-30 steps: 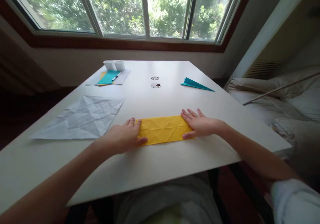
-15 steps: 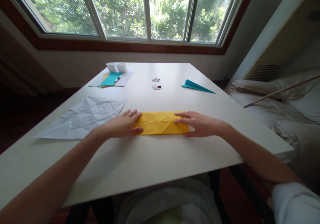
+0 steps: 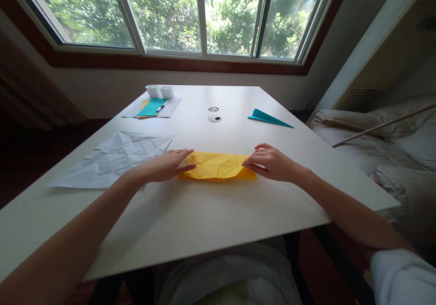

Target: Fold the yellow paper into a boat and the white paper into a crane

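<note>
- Compared with the frame half a second earlier, the yellow paper (image 3: 218,166) is no longer pressed flat: its ends are lifted and drawn inward, so the strip appears shorter and bowed.
- The left hand (image 3: 162,166) has shifted from lying flat on the left end of the strip to resting with fingers extended against its raised left edge; nothing is clamped between thumb and fingers as far as can be seen.
- The right hand (image 3: 272,163) has changed from a flat press to a narrow pinch, with thumb and fingers closed on the right end of the strip.
- The yellow paper is located on the white table (image 3: 204,223), near the front edge, between the two hands.
- Its long axis runs left to right, parallel to the near table edge; creases are visible across its surface.
- A creased white sheet (image 3: 114,159) lies flat just to the left of the left hand.
- A teal folded paper (image 3: 269,117) lies well apart at the far right, its narrow tip pointing right.
- At the far left, a teal sheet (image 3: 151,107) with a pen (image 3: 160,107) on it is stacked on other paper, beside two white boxes (image 3: 159,91).
- No brand, label or readable writing is visible.
</note>
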